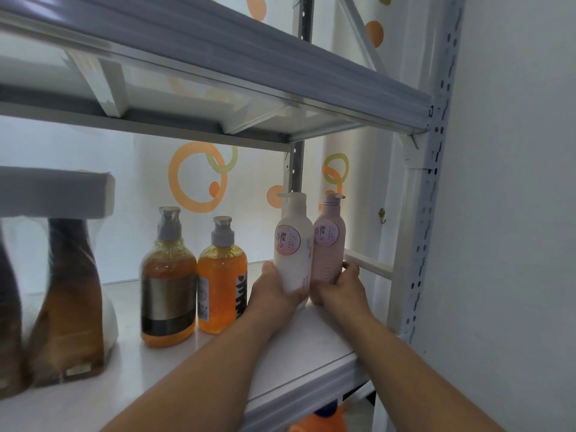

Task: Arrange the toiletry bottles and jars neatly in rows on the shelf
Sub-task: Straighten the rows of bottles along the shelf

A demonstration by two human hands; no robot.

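Note:
A white pump bottle (293, 244) and a pink pump bottle (329, 241) stand upright side by side at the right end of the white shelf (311, 344), touching each other. My left hand (274, 285) grips the lower part of the white bottle. My right hand (343, 285) wraps the base of the pink bottle. To their left stand two orange pump bottles, a larger one (168, 282) with a gold and black label and a smaller one (223, 275). At the far left are tall brown bottles (70, 307), blurred.
The shelf above (218, 57) hangs low over the bottle tops. A grey upright post (427, 213) and a white wall close the right side. A white box (53, 194) sits over the brown bottles. An orange object (324, 419) shows on the level below.

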